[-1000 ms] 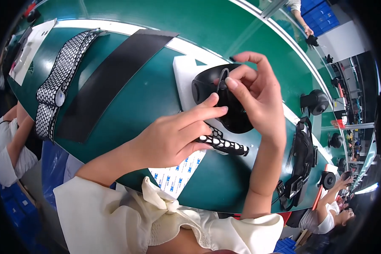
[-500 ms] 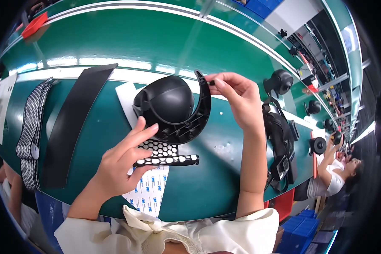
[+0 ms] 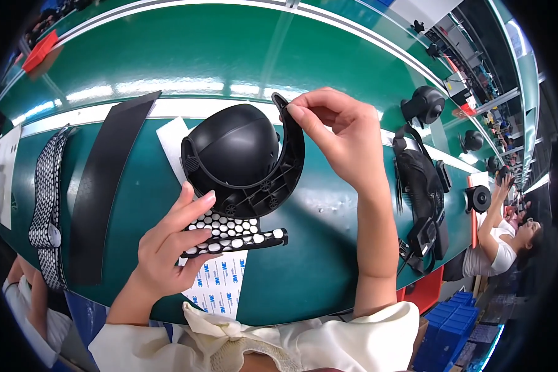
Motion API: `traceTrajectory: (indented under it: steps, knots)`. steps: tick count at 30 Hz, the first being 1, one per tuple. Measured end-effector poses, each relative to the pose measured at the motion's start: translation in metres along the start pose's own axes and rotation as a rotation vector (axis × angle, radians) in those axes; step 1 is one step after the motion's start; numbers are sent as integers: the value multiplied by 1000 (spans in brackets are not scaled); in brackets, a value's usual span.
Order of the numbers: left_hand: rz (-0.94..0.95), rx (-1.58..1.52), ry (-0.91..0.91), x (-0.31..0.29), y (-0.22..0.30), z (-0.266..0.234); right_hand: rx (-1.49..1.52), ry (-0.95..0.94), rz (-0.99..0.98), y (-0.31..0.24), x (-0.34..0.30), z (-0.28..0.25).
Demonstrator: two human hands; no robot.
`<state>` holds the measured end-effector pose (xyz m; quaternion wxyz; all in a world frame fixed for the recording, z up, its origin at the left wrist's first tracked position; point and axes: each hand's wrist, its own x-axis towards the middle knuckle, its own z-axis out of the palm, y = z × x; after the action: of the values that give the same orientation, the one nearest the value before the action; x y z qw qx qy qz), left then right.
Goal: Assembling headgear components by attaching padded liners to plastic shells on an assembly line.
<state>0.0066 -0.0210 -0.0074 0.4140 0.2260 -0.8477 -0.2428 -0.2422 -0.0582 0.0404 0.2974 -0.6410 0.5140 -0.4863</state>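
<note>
A black domed plastic shell point(image 3: 232, 139) with a curved, ribbed black plastic part point(image 3: 278, 192) along its near and right side stands before me. My right hand point(image 3: 335, 127) pinches the upper tip of that curved part between thumb and fingers; any small piece under the fingertips is hidden. My left hand point(image 3: 170, 248) grips a folded black strip with white round dots point(image 3: 254, 240) at the shell's near side, its index fingertip close to the shell. Under the strip lies white printed backing paper point(image 3: 220, 285).
To the left lie a long black sheet point(image 3: 108, 192) and another dotted strip point(image 3: 46, 204). Black straps with buckles point(image 3: 421, 198) lie to the right. A similar black shell point(image 3: 425, 105) stands beyond them. Another person point(image 3: 493, 239) works at the far right; a red bin point(image 3: 425, 294) is below the table edge.
My right thumb and fingers have moved onto the tip of the curved part; the small black piece they pinched beside it no longer shows. My left hand keeps its hold on the dotted strip.
</note>
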Motion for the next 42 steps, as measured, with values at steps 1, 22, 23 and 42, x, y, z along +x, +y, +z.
traceTrajectory:
  steps: [1, 22, 23, 42]
  knots:
    - [1, -1, 5, 0, 0, 0, -154, 31, -189, 1, 0, 1]
    - [-10, 20, 24, -3, -1, 1, 569, -211, 384, 20, 11, 0]
    - [-7, 2, 27, -2, -1, 1, 578, -190, 373, 19, 11, 0]
    - [-27, 29, 68, -2, 2, -2, 779, -440, 333, 24, 3, 0]
